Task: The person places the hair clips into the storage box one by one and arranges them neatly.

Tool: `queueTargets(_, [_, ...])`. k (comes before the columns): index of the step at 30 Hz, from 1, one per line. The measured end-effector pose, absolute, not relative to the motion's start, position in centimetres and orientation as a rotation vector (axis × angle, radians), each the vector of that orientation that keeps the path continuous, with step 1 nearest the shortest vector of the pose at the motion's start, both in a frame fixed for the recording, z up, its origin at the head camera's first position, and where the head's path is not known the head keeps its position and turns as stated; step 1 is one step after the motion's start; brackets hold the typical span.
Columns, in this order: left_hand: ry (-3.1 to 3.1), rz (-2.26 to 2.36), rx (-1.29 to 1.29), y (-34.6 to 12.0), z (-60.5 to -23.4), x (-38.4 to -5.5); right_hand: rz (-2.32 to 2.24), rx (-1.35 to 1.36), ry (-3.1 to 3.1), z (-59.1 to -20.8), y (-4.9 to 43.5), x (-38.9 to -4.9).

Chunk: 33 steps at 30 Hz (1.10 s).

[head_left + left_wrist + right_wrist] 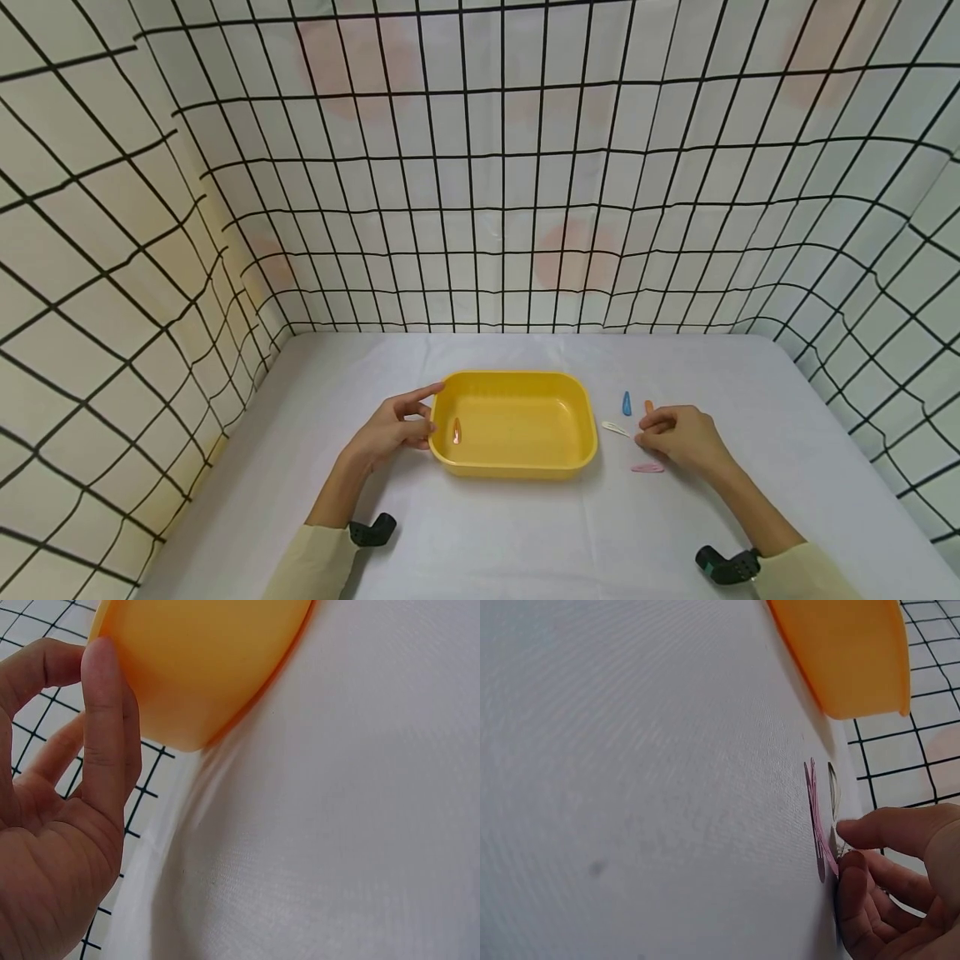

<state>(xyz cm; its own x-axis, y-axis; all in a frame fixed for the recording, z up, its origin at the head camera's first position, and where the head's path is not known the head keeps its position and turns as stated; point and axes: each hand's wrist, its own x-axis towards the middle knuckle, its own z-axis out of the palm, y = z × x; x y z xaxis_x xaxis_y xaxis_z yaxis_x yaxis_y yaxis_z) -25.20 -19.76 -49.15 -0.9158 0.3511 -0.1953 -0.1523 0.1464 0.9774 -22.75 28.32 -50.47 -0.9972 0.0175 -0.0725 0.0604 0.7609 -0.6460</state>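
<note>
A yellow tray (512, 471) stands on the table with one orange hair clip (457, 431) inside, near its left end. My left hand (388, 432) touches the tray's left side, index finger at the rim's far corner and thumb against the outer wall. To the tray's right lie a blue hair clip (626, 403), a white hair clip (616, 428), a pink hair clip (647, 468) and another orange hair clip (648, 406), partly covered. My right hand (686, 437) has thumb and index fingertips right at the white clip's near end; I cannot tell whether they pinch it.
A white cloth covers the table (480, 533). White walls with a black grid (487, 208) enclose the back and both sides. Each wrist carries a black camera, one on the left (372, 530) and one on the right (727, 567).
</note>
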Motion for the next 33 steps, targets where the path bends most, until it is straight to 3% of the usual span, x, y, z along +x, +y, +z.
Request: queueTargets(33, [2.054,1.822,0.204,-19.82,-49.26,-25.31,-1.338,0.149,2.771,-50.08,27.80,-23.17])
